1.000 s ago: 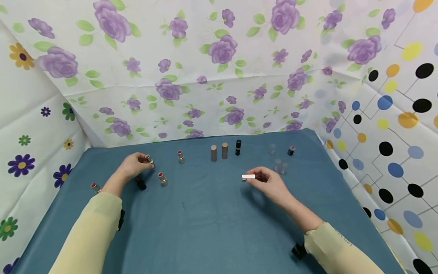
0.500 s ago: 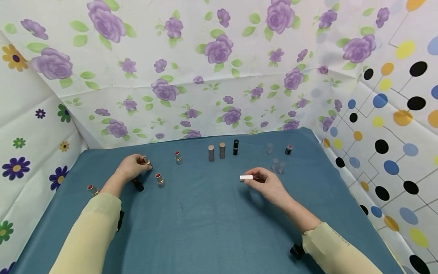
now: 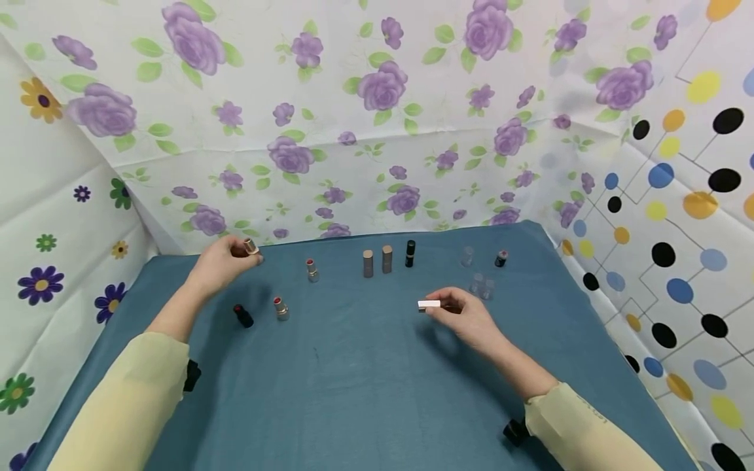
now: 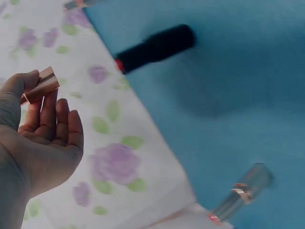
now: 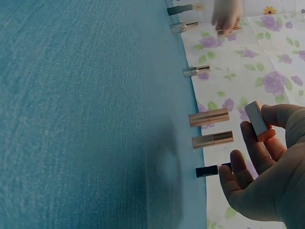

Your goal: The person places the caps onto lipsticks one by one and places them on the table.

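My left hand (image 3: 219, 267) is raised over the back left of the table. Between thumb and fingertips it pinches a rose-gold lipstick tube (image 4: 43, 85), partly covered by the fingers. Below that hand a black lipstick (image 3: 243, 316) with a red tip lies on the cloth, and an uncovered red lipstick (image 3: 281, 309) stands to its right. At centre right, my right hand (image 3: 465, 320) holds a small white rectangular tube (image 5: 257, 119) between thumb and index finger, above the cloth. An orange-red patch shows at the tube's lower end in the right wrist view.
Another open red lipstick (image 3: 312, 270) stands at the back. Two brown-gold tubes (image 3: 368, 263) and a black tube (image 3: 410, 253) stand in a row. Clear caps (image 3: 483, 286) and a small dark lipstick (image 3: 501, 258) are at right. Patterned cloth walls (image 3: 353, 98) enclose the table.
My left hand has lifted the rose-gold lipstick tube up from the cloth and away from the black lipstick. The left forearm now hides the far-left lipstick. My right hand stays put.
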Demonstrator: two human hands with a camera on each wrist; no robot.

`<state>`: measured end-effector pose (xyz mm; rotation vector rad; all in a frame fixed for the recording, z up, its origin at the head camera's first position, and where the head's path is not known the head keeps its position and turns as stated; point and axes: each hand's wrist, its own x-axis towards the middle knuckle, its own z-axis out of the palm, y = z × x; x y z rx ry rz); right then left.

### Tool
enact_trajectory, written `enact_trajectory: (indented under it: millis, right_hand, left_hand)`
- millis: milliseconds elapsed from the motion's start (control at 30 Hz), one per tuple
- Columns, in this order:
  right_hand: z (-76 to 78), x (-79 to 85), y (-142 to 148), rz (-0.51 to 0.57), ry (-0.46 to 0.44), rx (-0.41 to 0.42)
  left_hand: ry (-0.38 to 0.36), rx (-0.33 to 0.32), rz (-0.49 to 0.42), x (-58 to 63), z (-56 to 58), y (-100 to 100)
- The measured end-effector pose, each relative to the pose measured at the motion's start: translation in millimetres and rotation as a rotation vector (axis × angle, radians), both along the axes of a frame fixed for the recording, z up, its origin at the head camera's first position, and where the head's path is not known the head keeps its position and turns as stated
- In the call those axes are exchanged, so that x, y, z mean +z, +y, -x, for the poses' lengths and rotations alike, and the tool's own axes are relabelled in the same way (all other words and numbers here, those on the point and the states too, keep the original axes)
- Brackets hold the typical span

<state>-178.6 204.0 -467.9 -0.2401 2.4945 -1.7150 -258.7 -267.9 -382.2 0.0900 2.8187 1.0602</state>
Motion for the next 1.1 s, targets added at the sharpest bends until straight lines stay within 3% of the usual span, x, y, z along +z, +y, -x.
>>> enact_trajectory:
  millis: [133,267,533,733,1000,1100]
  right_hand:
    - [-0.1,1.9,0,0.008,0.004,-0.001]
    - [-0.4,2.3,0,0.018,0.011,-0.005]
    - [1.8,0.6,0,0.021,-0.014,-0.011]
    - [1.2,2.0,-1,0.025,-0.018,-0.01]
    - [-0.7,3.0,-4,0.009,-0.007,-0.003]
    - [-1.9,2.2,-5,0.007,-0.004,0.009]
  left_hand:
    - [0.047,-0.018,-0.015,15.6,-11.2,17]
    - [0.086,-0.066,-0.034,23.9,-26.0,41]
    - [0.098,-0.147,-0.066,20.4,-54.2,82]
    - [0.092,-0.22,-0.108,1.0,-67.8,101]
    - [0.042,-0.316,-0.019,-45.9,-79.5,117]
    - [0.013,-0.319,-0.007,-60.5,-83.4,119]
